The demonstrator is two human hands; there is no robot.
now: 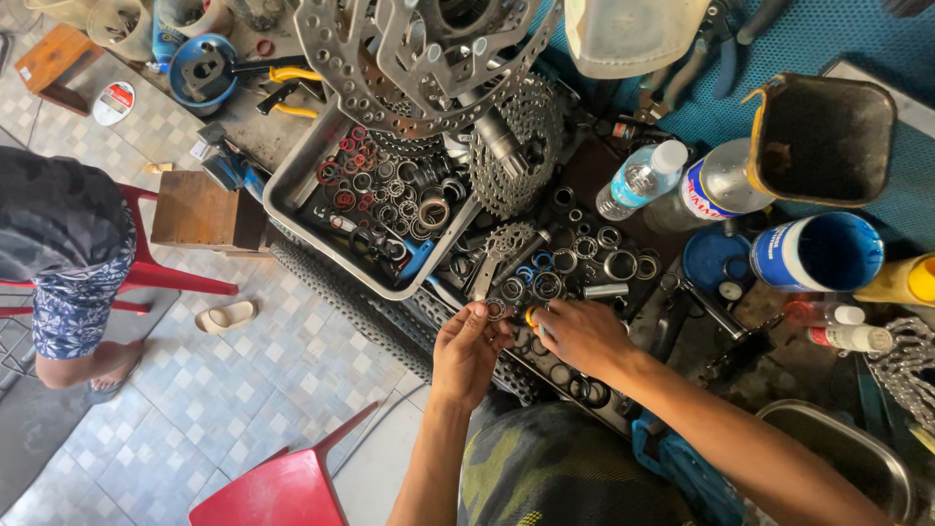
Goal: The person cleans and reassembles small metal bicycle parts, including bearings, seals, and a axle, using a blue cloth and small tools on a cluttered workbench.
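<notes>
My left hand [467,349] pinches a small metal bearing ring [495,310] between its fingertips, just above the edge of a black bicycle tyre [341,292]. My right hand [579,336] is right beside it, closed on a small yellow-orange tool [531,318] whose shape is mostly hidden. Both hands hover at the near edge of a dark tray [584,209] full of loose rings, bearings and spacers. A small sprocket on an arm [506,244] lies just beyond my fingers.
A grey metal tray [292,185] of rings and washers sits left of a cassette of cogs [516,146]. Water bottles [638,180], a blue tin [818,251] and a black funnel [823,136] stand at the right. A seated person [58,263] and red chairs [282,482] are at the left.
</notes>
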